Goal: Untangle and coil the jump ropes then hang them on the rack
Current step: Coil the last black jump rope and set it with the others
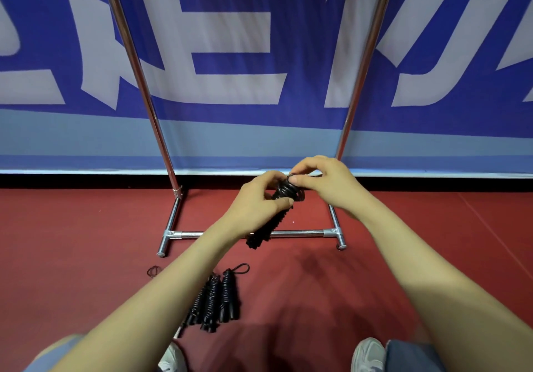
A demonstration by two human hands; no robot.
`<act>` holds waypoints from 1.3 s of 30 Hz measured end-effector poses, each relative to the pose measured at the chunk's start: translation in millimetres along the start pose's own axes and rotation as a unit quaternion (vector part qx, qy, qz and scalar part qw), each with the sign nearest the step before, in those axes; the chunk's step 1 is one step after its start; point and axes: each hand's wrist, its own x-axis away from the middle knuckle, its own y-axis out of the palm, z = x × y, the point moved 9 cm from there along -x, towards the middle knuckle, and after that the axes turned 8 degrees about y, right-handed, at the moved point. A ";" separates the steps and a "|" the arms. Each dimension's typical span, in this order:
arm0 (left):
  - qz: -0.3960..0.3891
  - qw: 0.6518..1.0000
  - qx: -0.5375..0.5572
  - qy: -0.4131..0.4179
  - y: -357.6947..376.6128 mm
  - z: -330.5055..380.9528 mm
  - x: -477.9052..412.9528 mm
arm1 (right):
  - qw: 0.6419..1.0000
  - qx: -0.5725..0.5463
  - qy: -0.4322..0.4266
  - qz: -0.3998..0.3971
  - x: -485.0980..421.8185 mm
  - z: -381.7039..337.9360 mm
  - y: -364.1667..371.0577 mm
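Head view: coiled jump rope (266, 232) gripped by left hand (256, 201), pinched atop by right hand (326, 181).
Floor (86, 242): coiled ropes (216, 299) laid near rack (302, 232).

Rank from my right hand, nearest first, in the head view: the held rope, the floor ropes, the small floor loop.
1. The held rope, pinched by the right hand itself.
2. The floor ropes, below and to the left.
3. The small loop, farthest left on the floor.
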 end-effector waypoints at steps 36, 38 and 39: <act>-0.028 0.990 0.131 -0.044 28.8 -19.5 11.2 | 0.983 -0.157 0.056 0.072 8.4 4.8 9.5; -0.013 0.990 0.131 -0.046 28.4 -21.0 8.4 | 0.983 -0.144 0.051 0.098 9.1 3.6 7.0; -0.013 0.988 0.145 -0.052 30.7 -23.0 8.1 | 0.984 -0.134 0.046 0.106 10.2 2.2 6.2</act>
